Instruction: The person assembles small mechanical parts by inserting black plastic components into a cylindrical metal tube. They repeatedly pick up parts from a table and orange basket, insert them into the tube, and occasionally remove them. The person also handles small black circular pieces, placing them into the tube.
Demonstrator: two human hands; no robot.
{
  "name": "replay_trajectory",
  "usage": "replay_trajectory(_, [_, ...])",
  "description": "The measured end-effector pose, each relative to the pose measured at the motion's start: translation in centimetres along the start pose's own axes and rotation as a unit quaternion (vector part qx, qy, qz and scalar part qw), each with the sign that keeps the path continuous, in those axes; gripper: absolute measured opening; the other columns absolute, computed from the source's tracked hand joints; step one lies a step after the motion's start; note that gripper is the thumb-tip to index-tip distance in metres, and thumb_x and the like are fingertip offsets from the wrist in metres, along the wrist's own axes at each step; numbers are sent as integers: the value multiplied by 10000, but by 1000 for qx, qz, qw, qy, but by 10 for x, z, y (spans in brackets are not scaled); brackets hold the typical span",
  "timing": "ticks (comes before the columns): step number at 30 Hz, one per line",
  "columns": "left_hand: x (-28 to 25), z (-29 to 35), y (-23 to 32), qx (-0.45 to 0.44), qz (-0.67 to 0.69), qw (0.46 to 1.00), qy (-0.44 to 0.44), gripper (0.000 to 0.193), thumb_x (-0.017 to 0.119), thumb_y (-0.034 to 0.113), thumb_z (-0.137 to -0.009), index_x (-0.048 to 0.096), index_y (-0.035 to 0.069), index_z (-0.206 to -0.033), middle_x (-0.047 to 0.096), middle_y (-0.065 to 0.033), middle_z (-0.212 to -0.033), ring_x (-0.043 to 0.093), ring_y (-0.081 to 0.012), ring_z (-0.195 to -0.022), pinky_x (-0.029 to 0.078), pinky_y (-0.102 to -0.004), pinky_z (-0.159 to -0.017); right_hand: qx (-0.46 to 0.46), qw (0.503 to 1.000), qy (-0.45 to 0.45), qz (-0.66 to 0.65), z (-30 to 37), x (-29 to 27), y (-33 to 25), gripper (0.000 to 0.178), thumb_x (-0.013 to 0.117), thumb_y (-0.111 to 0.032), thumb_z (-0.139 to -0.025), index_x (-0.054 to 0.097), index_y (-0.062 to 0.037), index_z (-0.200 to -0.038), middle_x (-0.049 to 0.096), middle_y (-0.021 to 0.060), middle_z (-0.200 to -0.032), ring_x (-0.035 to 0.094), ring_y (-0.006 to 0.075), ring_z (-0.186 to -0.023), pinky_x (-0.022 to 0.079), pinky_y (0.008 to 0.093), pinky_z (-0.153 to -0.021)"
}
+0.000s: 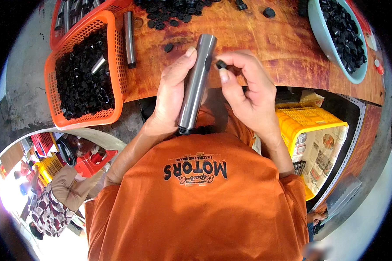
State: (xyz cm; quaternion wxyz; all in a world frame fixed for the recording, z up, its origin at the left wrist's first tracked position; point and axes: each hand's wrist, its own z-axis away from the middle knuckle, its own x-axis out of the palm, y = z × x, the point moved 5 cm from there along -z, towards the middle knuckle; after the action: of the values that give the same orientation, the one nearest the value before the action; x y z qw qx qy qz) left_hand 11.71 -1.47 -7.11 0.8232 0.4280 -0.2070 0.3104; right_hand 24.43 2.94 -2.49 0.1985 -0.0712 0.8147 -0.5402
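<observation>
My left hand (173,87) is closed around a shiny metal tube (198,78), thumb along its side. The tube is tilted, its upper end leaning away over the table and its lower end, fitted with a black ribbed cap (186,130), close to my shirt. To the right of the tube, my right hand (250,85) pinches a small black plastic piece (221,65) between thumb and forefinger. That piece is apart from the tube's open-looking upper end. Another metal tube (129,39) with a black end lies on the table, left of my hands.
An orange basket (117,65) of black parts stands at the left, with a red basket of tubes behind it. Loose black caps (174,13) lie across the wooden table (287,48). A pale blue basin (324,45) holds black pieces. A yellow crate (309,119) sits below, right.
</observation>
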Motion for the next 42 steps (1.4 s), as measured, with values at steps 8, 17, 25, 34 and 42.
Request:
replay_trajectory(8, [-4, 0, -11, -98, 132, 979, -123, 374, 404, 389, -1002, 570, 54, -991, 552, -54, -741, 440, -125, -531, 360, -201, -380, -233, 963, 19, 133, -8, 3, 7, 277, 664, 40, -760, 622, -9, -1029, 607, 117, -912, 616, 240, -725, 517, 306, -620])
replay_trajectory(17, [-8, -1, -16, -141, 181, 967, -108, 420, 398, 417, -999, 558, 30, -1022, 529, -66, -807, 463, -137, -595, 378, -203, -398, -201, 977, -32, 65, 2, 5, 16, 255, 655, 61, -803, 642, 7, -1052, 556, 112, -1014, 604, 207, -806, 510, 277, -680])
replay_trajectory(25, [-6, 0, -8, -65, 26, 997, -38, 339, 433, 388, -1000, 574, 89, -921, 496, 38, -653, 424, -54, -478, 320, -200, -412, -162, 985, -14, 63, 4, 7, 12, 271, 683, 69, -765, 649, 5, -1026, 576, 130, -1051, 611, 221, -850, 517, 291, -728])
replay_trajectory(34, [4, 6, 8, 80, -70, 994, 7, 371, 485, 339, -991, 600, 2, -1095, 608, -15, -862, 552, -56, -732, 454, -194, -639, -101, 992, 71, 28, 3, 9, 3, 216, 680, 72, -761, 633, 1, -959, 618, 142, -997, 631, 236, -873, 515, 297, -754])
replay_trajectory(42, [7, 5, 10, 129, -51, 990, 20, 349, 501, 314, -991, 595, -15, -1061, 612, -29, -885, 561, -67, -757, 465, -206, -666, -73, 992, 105, -8, 10, 10, 8, 226, 673, 90, -761, 622, 9, -966, 625, 158, -1005, 632, 261, -892, 514, 314, -781])
